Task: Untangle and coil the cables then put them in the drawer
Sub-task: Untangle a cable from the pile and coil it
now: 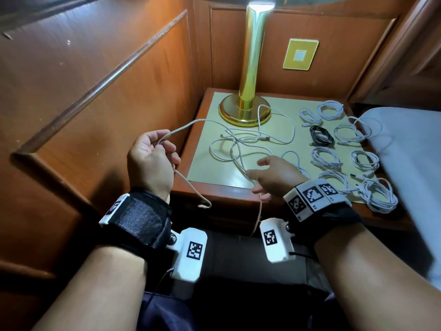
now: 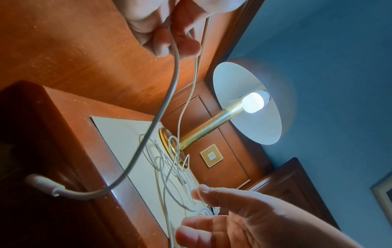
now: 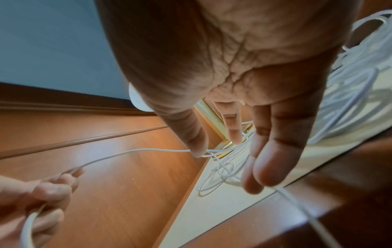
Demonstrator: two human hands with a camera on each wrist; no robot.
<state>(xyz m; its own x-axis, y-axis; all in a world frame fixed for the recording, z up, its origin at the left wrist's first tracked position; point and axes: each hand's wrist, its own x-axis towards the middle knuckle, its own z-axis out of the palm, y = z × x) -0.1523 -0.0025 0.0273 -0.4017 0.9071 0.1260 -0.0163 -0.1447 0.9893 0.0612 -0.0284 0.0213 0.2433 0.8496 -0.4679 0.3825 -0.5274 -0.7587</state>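
Observation:
My left hand (image 1: 162, 146) is raised left of the nightstand and pinches a white cable (image 1: 191, 124). In the left wrist view its fingers (image 2: 169, 42) curl round this cable, and the plug end (image 2: 42, 184) dangles below. The cable runs into a loose tangle of white cables (image 1: 238, 144) on the nightstand top (image 1: 210, 173). My right hand (image 1: 255, 173) hovers open over the front edge of the tangle, fingers straight (image 3: 267, 151). A cable strand passes by its fingertips; I cannot tell whether they touch. Several coiled white cables (image 1: 324, 157) and one black coil (image 1: 321, 136) lie on the right.
A brass lamp (image 1: 250, 68), lit, stands at the back of the nightstand with cable loops against its base (image 1: 238, 113). Wooden wall panels (image 1: 107, 91) close in the left and back. A bed with white linen (image 1: 405, 151) borders the right. The nightstand's front is dark.

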